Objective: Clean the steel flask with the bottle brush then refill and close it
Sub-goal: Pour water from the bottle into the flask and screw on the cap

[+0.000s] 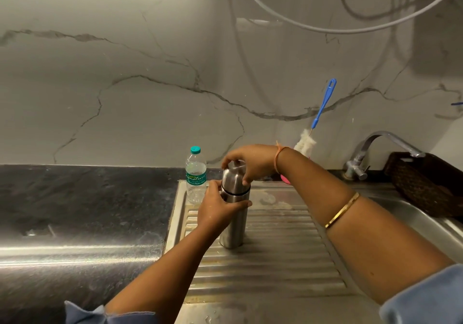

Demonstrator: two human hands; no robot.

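Clamping flask point(234, 213), upright on drainboard point(275, 248), in left hand point(216, 207), pinching its cap point(235, 167) with right hand point(250, 159), with brush point(319, 112) leaning idle at one o'clock: probably uncapping, with scrubbing, refilling, closing all ahead.

A home kitchen: a steel sink point(413, 213) with ribbed draining board point(275, 261), a tap point(380, 146), dark stone bench point(75, 211), marble-look wall point(125, 73).

Left sleeve point(100, 313) and right sleeve point(426, 298): light blue fabric, bunched well behind each hand. Orange thread point(278, 158): tied just behind the right hand point(250, 161). Gold bangle point(342, 209): farther up that forearm.
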